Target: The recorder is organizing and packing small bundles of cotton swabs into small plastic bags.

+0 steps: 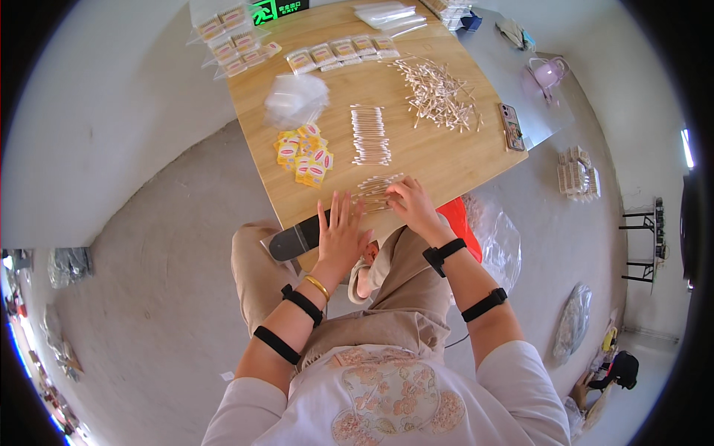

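A small row of cotton swabs point(372, 187) lies near the front edge of the wooden table. My left hand point(342, 232) rests beside its left end with the fingers stretched and spread, holding nothing. At the right end of this row, my right hand point(413, 204) is closed, its bent fingertips at the swab tips. Just beyond lies a longer, neat column of cotton swabs point(370, 135), side by side. A loose heap of cotton swabs point(440, 95) spreads over the far right. Yellow and white printed cards point(303, 154) lie piled at the left, below clear plastic bags point(296, 100).
Packed small bags point(342, 52) line up at the back, with more stacked packs point(234, 44) at the far left corner. A phone point(511, 126) lies at the right edge. Under the front edge are a dark grey object point(294, 241) and a red bag point(462, 223).
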The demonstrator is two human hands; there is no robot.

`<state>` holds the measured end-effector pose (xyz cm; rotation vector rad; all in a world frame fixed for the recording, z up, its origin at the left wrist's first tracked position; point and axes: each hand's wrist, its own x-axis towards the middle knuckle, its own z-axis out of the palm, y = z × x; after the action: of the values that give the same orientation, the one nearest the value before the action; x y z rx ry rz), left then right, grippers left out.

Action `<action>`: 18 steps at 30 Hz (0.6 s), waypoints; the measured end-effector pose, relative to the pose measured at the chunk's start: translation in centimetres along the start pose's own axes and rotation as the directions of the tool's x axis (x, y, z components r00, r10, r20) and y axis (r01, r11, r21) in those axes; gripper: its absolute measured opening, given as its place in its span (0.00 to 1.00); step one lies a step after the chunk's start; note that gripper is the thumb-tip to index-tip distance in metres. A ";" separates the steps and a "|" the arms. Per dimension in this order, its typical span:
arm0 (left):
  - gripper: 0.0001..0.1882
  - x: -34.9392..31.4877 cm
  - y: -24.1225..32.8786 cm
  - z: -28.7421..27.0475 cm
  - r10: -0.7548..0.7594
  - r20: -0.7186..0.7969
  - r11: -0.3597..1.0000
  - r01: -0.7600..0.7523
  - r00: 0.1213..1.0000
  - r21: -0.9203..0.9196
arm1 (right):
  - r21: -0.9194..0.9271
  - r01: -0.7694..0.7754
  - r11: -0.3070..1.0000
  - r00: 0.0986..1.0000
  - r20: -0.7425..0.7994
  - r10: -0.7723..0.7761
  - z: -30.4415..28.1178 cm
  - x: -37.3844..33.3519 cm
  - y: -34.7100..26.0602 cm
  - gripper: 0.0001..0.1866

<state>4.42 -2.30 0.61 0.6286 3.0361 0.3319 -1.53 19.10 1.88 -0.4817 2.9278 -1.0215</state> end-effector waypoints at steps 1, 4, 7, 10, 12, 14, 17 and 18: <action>0.39 0.3 0.1 0.0 -0.007 0.004 1.000 0.007 1.000 0.029 | 0.019 -0.020 1.000 1.000 -0.023 0.020 0.0 0.0 0.2 0.10; 0.40 0.7 0.3 0.3 -0.012 0.016 0.997 0.011 1.000 0.079 | 0.015 -0.019 1.000 0.997 -0.072 0.020 0.3 0.0 0.5 0.09; 0.41 1.0 0.3 0.3 -0.021 0.024 0.996 0.019 0.999 0.090 | 0.014 -0.045 0.999 0.994 -0.102 0.046 0.7 -0.1 0.5 0.07; 0.43 1.2 0.6 0.2 -0.020 0.037 0.993 0.015 0.999 0.119 | 0.016 -0.046 0.999 0.991 -0.123 0.048 1.1 0.0 0.8 0.07; 0.44 1.3 0.7 0.3 -0.018 0.033 0.995 0.015 0.999 0.103 | 0.059 -0.083 0.995 0.989 -0.114 0.090 1.5 0.0 0.9 0.07; 0.44 1.2 0.6 0.7 -0.019 0.028 0.996 0.017 0.999 0.089 | 0.103 -0.118 0.988 0.986 -0.102 0.129 1.7 0.1 0.9 0.07; 0.45 1.0 0.5 1.1 0.014 0.047 0.992 -0.019 0.999 0.125 | 0.105 -0.121 0.987 0.985 -0.111 0.133 1.8 -0.2 1.0 0.06; 0.45 1.0 0.5 1.0 0.042 0.048 0.990 -0.048 0.998 0.133 | 0.112 -0.118 0.987 0.986 -0.105 0.130 1.8 -0.2 0.9 0.06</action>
<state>3.76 -1.20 -0.25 0.7022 3.0232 0.1135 -1.42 18.74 -0.12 -0.2428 2.9343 -1.2159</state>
